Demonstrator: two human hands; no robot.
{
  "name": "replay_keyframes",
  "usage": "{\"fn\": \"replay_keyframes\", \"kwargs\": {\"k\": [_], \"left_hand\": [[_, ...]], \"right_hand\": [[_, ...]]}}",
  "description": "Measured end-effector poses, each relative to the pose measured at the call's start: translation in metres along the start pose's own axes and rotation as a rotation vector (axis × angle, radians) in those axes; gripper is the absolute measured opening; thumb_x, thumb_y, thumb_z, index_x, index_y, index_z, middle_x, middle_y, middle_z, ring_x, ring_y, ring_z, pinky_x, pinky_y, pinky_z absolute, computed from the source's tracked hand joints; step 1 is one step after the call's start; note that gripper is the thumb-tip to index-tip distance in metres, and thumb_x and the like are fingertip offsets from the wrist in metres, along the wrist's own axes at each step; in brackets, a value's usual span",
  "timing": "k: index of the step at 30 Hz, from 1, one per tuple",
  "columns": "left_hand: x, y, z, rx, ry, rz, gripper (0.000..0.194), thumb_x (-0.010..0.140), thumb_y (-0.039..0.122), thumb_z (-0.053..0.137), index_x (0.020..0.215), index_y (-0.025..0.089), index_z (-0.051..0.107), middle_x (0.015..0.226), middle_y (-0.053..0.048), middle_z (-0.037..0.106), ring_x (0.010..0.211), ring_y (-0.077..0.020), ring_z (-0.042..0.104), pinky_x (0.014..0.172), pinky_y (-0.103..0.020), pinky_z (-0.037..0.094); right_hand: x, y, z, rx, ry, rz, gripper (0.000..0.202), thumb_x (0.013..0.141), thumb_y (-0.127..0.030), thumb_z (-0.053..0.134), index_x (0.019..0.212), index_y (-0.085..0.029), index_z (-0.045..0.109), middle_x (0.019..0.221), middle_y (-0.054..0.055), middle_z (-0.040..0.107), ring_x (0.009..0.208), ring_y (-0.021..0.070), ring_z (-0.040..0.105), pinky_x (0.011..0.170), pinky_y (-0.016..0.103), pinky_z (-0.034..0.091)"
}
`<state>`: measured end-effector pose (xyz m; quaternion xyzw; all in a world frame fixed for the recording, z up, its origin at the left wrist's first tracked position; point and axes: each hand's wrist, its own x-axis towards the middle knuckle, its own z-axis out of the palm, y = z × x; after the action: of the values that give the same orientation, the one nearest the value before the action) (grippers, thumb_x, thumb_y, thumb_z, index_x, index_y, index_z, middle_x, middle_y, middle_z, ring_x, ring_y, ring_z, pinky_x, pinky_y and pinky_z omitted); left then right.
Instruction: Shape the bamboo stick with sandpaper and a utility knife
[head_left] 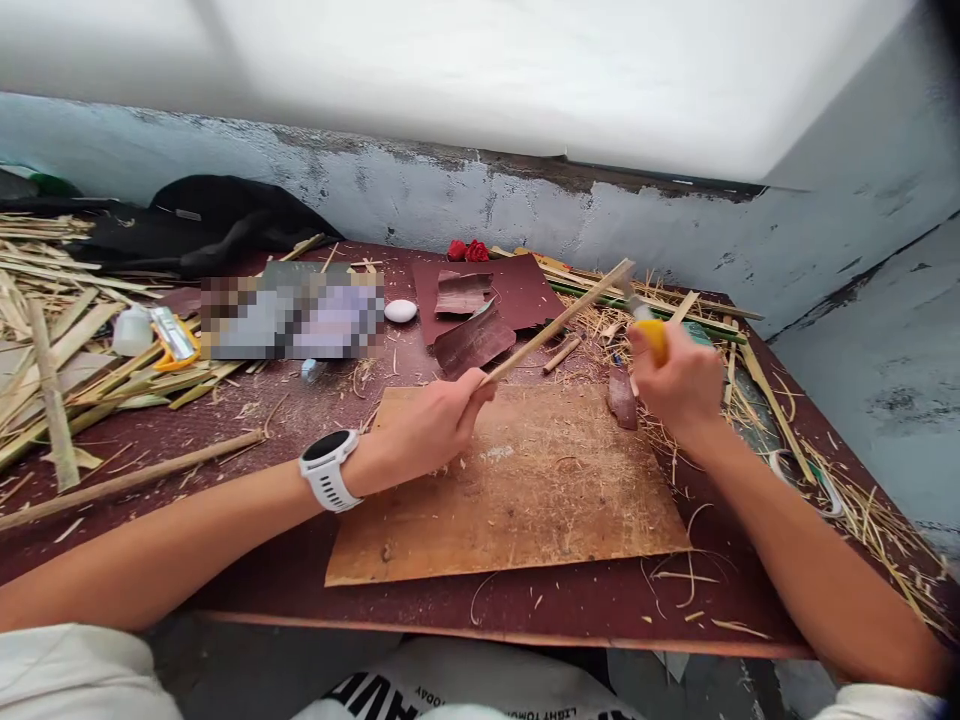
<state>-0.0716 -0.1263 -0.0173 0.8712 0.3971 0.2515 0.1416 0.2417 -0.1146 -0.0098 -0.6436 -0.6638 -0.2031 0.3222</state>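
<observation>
My left hand (pixel 439 415), with a white watch on the wrist, is closed round the near end of a thin bamboo strip (pixel 559 322). The strip slants up and away to the right, above a worn wooden board (pixel 525 490). My right hand (pixel 679 380) grips a yellow-handled utility knife (pixel 651 340) close to the strip's far end. The knife's blade end is blurred, so I cannot tell whether it touches the strip. Beneath the strip lie curled dark red sheet pieces (pixel 476 340).
Split bamboo strips (pixel 64 380) pile up at the left, near an orange-and-white cutter (pixel 174 338) and a white egg-shaped object (pixel 400 311). Shavings (pixel 877 520) cover the right edge of the dark red table (pixel 262 580). Black cloth (pixel 225 220) lies against the wall.
</observation>
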Motion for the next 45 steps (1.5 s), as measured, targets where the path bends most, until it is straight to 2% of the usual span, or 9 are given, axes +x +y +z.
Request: {"fn": "replay_keyframes", "kwargs": {"k": [2,5,10,15,24,30,34,42,45], "left_hand": [[0.000,0.000,-0.001,0.004,-0.007,-0.003,0.020,0.108,0.022,0.037,0.102,0.019,0.056,0.076,-0.005,0.069,0.060,-0.0200,0.062,0.056,-0.031,0.034],[0.005,-0.005,0.000,-0.042,-0.012,-0.038,0.018,0.108,0.022,0.038,0.104,0.019,0.056,0.083,-0.006,0.072,0.067,-0.0204,0.065,0.060,-0.032,0.038],[0.008,-0.019,0.007,-0.025,-0.041,-0.064,0.017,0.110,0.025,0.039,0.104,0.019,0.054,0.080,-0.005,0.071,0.068,-0.0218,0.066,0.062,-0.032,0.040],[0.004,-0.010,0.009,-0.059,-0.084,-0.007,0.024,0.114,0.031,0.034,0.109,0.019,0.054,0.088,-0.007,0.073,0.073,-0.0225,0.069,0.064,-0.032,0.042],[-0.001,0.005,0.012,-0.221,-0.050,0.095,0.016,0.112,0.024,0.038,0.099,0.020,0.047,0.085,-0.002,0.060,0.071,-0.0187,0.057,0.067,-0.032,0.040],[0.001,0.010,0.012,-0.283,-0.033,0.056,0.018,0.110,0.020,0.036,0.106,0.018,0.053,0.088,-0.003,0.063,0.072,-0.0178,0.057,0.070,-0.032,0.042],[0.002,0.010,0.009,-0.253,-0.049,-0.014,0.022,0.111,0.023,0.036,0.106,0.017,0.057,0.079,-0.001,0.060,0.065,-0.0172,0.053,0.067,-0.032,0.041],[-0.001,0.008,0.015,-0.221,-0.090,0.017,0.025,0.110,0.027,0.032,0.104,0.018,0.054,0.088,-0.007,0.067,0.075,-0.0210,0.063,0.070,-0.034,0.045],[-0.001,0.007,0.014,-0.195,-0.069,0.021,0.024,0.110,0.026,0.033,0.103,0.018,0.055,0.087,-0.006,0.067,0.074,-0.0206,0.062,0.070,-0.034,0.045]], "right_hand": [[0.013,0.018,-0.001,0.007,0.015,0.159,0.049,0.102,-0.063,0.047,0.073,-0.024,0.051,0.056,0.000,0.046,0.049,0.0151,0.034,0.056,0.034,0.019],[0.016,0.018,0.001,0.198,0.016,0.215,0.051,0.104,-0.064,0.042,0.070,-0.025,0.043,0.057,-0.002,0.043,0.051,0.0152,0.036,0.056,0.033,0.023],[-0.011,-0.020,0.004,0.249,-0.050,0.032,0.052,0.102,-0.066,0.044,0.070,-0.024,0.041,0.053,-0.004,0.039,0.048,0.0135,0.035,0.053,0.031,0.023],[-0.031,-0.048,0.000,0.134,-0.143,-0.241,0.057,0.099,-0.069,0.046,0.066,-0.022,0.048,0.050,-0.002,0.047,0.044,0.0124,0.038,0.051,0.029,0.019],[-0.036,-0.069,-0.005,0.140,-0.165,-0.289,0.061,0.098,-0.067,0.047,0.058,-0.022,0.049,0.046,-0.001,0.048,0.043,0.0114,0.042,0.050,0.028,0.021],[-0.017,-0.051,-0.004,0.028,-0.100,-0.311,0.063,0.095,-0.073,0.048,0.059,-0.022,0.051,0.048,0.000,0.050,0.044,0.0122,0.042,0.051,0.029,0.018],[-0.002,-0.030,-0.001,-0.042,-0.011,-0.170,0.063,0.097,-0.072,0.046,0.059,-0.022,0.047,0.048,0.000,0.047,0.045,0.0128,0.039,0.052,0.030,0.018],[-0.022,-0.045,0.003,0.034,-0.101,-0.272,0.063,0.097,-0.072,0.046,0.060,-0.021,0.052,0.047,-0.001,0.048,0.044,0.0122,0.042,0.051,0.029,0.020],[-0.015,-0.037,0.005,-0.007,-0.070,-0.252,0.062,0.096,-0.073,0.046,0.061,-0.022,0.053,0.048,0.000,0.049,0.045,0.0130,0.043,0.051,0.030,0.018]]}}
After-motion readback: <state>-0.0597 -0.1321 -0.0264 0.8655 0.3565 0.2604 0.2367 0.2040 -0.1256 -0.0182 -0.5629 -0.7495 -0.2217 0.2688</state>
